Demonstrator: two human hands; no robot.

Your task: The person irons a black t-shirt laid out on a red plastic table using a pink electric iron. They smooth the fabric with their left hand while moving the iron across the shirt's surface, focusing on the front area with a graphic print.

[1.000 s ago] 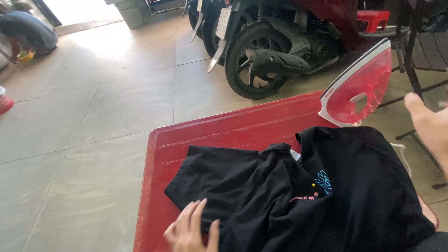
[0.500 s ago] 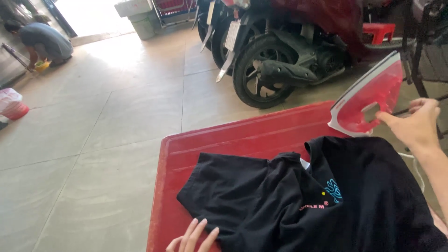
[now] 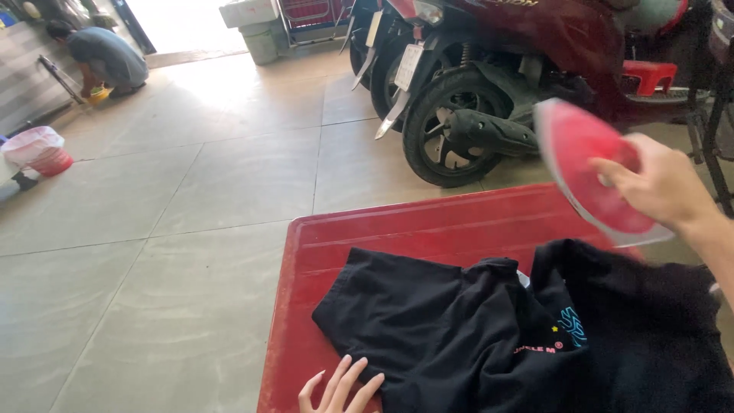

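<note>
Two hands are at work over a red table [image 3: 428, 229]. Closed around the handle of a red iron [image 3: 585, 172], the right hand [image 3: 661, 183] holds it tilted in the air above the table's far right edge, clear of the cloth. Fingers spread and open, the left hand [image 3: 340, 386] lies flat at the near edge, its fingertips touching the black shirt [image 3: 474, 336] spread across the table. Scooters [image 3: 489, 92] stand parked behind.
</note>
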